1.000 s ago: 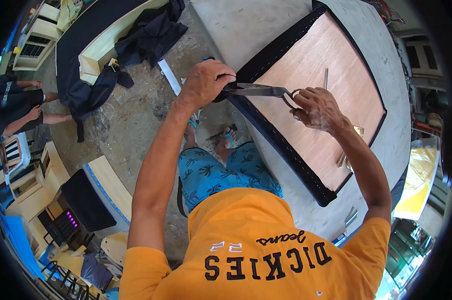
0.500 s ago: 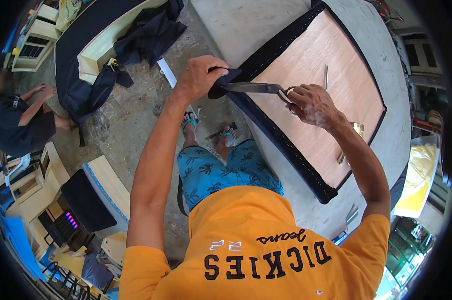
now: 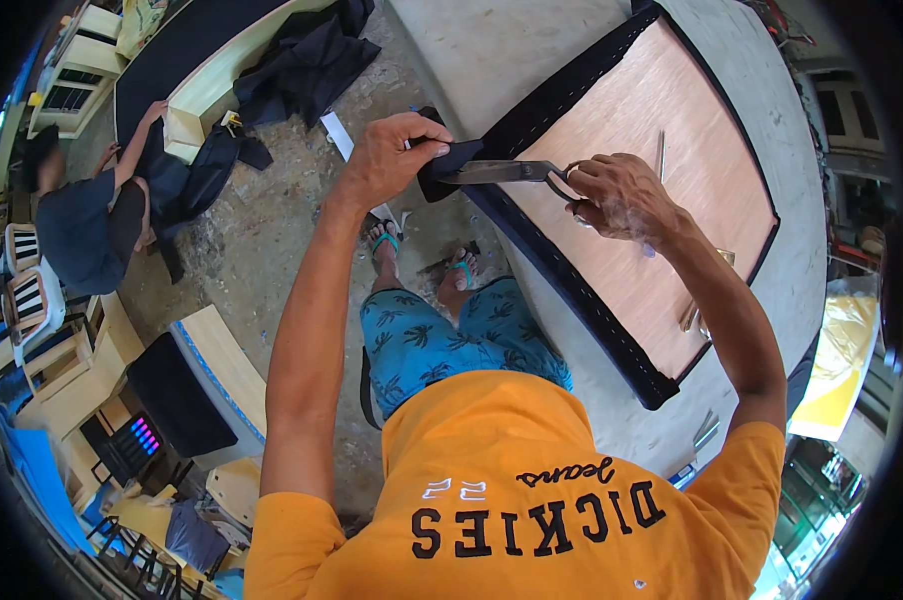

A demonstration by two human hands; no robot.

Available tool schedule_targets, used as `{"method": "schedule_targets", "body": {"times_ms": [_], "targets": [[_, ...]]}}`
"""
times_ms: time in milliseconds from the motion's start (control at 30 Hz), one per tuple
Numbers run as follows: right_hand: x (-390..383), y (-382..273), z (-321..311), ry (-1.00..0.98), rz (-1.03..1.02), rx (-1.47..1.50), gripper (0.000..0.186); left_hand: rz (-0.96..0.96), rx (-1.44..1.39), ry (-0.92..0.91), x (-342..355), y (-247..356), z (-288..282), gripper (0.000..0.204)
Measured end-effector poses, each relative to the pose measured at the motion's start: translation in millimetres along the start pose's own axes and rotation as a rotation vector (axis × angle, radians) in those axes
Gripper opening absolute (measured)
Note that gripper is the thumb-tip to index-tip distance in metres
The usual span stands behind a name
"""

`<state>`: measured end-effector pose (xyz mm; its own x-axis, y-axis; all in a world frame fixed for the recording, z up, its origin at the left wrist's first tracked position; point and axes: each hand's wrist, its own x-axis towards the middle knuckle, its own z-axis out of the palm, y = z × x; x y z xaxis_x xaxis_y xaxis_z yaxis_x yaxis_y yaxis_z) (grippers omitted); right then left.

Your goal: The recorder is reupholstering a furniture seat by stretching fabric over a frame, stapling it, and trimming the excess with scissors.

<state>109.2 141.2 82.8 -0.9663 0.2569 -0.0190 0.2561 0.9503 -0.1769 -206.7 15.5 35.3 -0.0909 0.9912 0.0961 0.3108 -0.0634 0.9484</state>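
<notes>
My left hand [image 3: 397, 160] pinches a loose flap of black fabric [image 3: 459, 157] at the near left corner of a board. In my right hand [image 3: 622, 195] are dark metal scissors [image 3: 517, 171], fingers through the handles. Their blades point left and lie across the flap, just beside my left fingertips. The plywood board [image 3: 612, 130] has black fabric folded round its edges, fastened by a row of staples. A thin metal tool [image 3: 662, 152] lies on the wood beyond my right hand. Part of a shiny metal object [image 3: 690, 318] shows next to my right forearm, which hides the rest.
The board rests on a pale grey table [image 3: 442, 50]. At left, another person [image 3: 87, 225] crouches by a wooden frame [image 3: 207, 95] with black fabric [image 3: 302, 70] heaped on it. A white strip [image 3: 338, 135] lies on the concrete floor. Wooden furniture parts [image 3: 222, 360] stand lower left.
The other person has shifted right and now reaches an arm to the wooden frame. My hands and the scissors have moved only slightly at the fabric flap.
</notes>
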Motion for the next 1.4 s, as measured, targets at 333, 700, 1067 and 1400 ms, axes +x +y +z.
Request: {"method": "schedule_targets", "body": {"times_ms": [333,700,1067,1400], "targets": [[6.3,7.9,6.6,0.023,-0.044,-0.016,0.030,-0.007,-0.010,0.022,-3.0,6.7,-4.7,0.013],[13.1,14.0,7.8,-0.001,-0.076,0.058,0.028,-0.110,-0.063,0.132,-21.9,5.9,-9.2,0.017],[33.1,7.2,7.0,-0.007,-0.074,0.129,0.028,-0.211,-0.039,0.111,-32.4,10.3,-12.1,0.015],[38.0,7.7,14.1,-0.013,-0.091,0.128,0.027,-0.226,-0.026,0.179,-34.4,8.1,-13.2,0.014]]}}
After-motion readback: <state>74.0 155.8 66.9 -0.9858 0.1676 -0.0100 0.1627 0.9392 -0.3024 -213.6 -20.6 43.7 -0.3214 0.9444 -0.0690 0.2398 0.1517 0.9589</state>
